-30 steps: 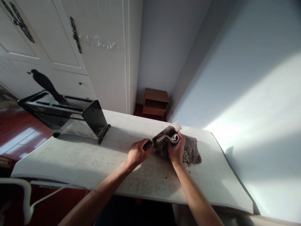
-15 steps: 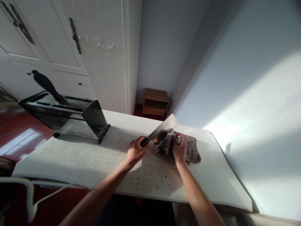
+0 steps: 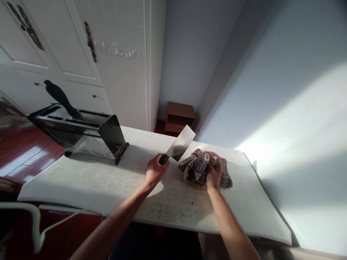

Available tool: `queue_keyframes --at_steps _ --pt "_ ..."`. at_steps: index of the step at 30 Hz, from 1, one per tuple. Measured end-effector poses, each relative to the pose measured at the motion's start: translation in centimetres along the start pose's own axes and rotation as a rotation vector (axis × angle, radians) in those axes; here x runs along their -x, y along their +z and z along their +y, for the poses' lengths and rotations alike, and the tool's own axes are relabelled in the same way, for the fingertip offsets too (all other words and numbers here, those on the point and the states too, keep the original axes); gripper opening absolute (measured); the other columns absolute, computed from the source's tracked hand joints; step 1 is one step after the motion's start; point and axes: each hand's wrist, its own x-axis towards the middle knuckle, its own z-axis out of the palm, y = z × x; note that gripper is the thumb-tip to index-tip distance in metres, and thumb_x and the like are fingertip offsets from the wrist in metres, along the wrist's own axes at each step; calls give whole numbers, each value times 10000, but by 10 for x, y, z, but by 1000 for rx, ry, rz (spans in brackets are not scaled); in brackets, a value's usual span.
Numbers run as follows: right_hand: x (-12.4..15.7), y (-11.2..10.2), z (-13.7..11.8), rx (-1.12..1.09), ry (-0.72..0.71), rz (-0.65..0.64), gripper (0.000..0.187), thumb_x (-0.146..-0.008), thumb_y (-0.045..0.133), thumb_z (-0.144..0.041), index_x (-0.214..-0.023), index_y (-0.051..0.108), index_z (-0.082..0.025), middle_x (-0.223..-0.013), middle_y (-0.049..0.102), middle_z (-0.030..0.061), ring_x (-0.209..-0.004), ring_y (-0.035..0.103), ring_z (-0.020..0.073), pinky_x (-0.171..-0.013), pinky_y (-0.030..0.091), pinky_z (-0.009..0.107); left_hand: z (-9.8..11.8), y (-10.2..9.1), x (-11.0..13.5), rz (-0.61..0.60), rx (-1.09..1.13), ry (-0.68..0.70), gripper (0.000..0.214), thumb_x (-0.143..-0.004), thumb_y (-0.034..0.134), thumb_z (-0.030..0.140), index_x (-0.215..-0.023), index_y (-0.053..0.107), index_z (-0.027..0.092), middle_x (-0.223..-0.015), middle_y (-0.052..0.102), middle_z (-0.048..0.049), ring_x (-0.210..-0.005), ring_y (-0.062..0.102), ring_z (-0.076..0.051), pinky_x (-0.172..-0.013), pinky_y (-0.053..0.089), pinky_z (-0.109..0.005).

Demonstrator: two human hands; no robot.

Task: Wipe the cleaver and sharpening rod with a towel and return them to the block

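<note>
My left hand is closed round the black handle of a cleaver, whose broad, shiny blade points up and to the right above the table. To its right, my right hand grips a bunched part of a grey-brown fluffy cloth. The rest of the cloth is spread on the table beneath and beside that hand. A gap shows between blade and cloth.
A black knife block with clear sides and one black-handled tool in it stands on the left of the white table. White cabinets and a small brown nightstand are beyond. A wall rises at the right.
The cleaver has moved left, away from the cloth, so more of its blade shows. My right hand has shifted slightly right with the bunched cloth.
</note>
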Motion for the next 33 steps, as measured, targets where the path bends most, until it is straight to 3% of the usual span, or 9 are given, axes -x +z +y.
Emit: queue_keyframes --at_steps 6,12,14,20,25,29,33 --pt "0 -1 -7 -133 43 -75 345 -743 678 -218 -1064 555 -186 -1044 652 78 -943 654 231 -918 489 479 -1 1 2 -24 -32 24 215 -804 562 346 -919 651 188 -776 664 -14 -712 599 -151 -631 386 -224" --pt "3 7 -8 -66 84 -58 423 -726 713 -280 -1060 471 -188 -1153 612 121 -1015 640 257 -930 489 479 1 7 9 -95 -164 95 242 -821 557 333 -1004 645 201 -861 687 -35 -786 624 -173 -672 398 -243" --pt "5 11 -8 9 94 -46 457 -711 729 -336 -1055 473 -176 -1131 612 131 -1004 632 253 -909 491 459 2 9 11 -115 -239 134 261 -830 553 316 -1047 637 199 -903 692 -48 -814 630 -185 -700 398 -256" --pt "11 14 2 522 80 50 595 -609 767 -537 -995 513 -161 -969 574 91 -884 562 232 -821 467 388 -2 14 17 -161 -365 252 254 -858 522 325 -1067 626 225 -910 697 -27 -836 649 -199 -705 387 -265" --pt "11 13 1 622 164 -50 537 -646 730 -582 -931 536 -171 -857 623 51 -791 573 223 -731 450 350 -1 15 20 -163 -427 272 265 -863 513 328 -1089 617 237 -933 698 -25 -841 654 -217 -704 391 -281" --pt "16 15 1 630 4 -127 421 -705 726 -506 -923 596 -170 -860 637 37 -783 572 201 -715 453 322 -1 16 21 -180 -435 259 288 -870 503 333 -1117 608 229 -968 695 -37 -876 653 -238 -726 399 -295" --pt "23 20 -1 605 -377 -312 191 -820 662 -309 -963 650 -184 -927 641 59 -876 574 200 -792 472 334 -1 16 21 -219 -430 237 347 -845 519 288 -1177 582 209 -1003 690 -52 -915 647 -251 -743 406 -303"
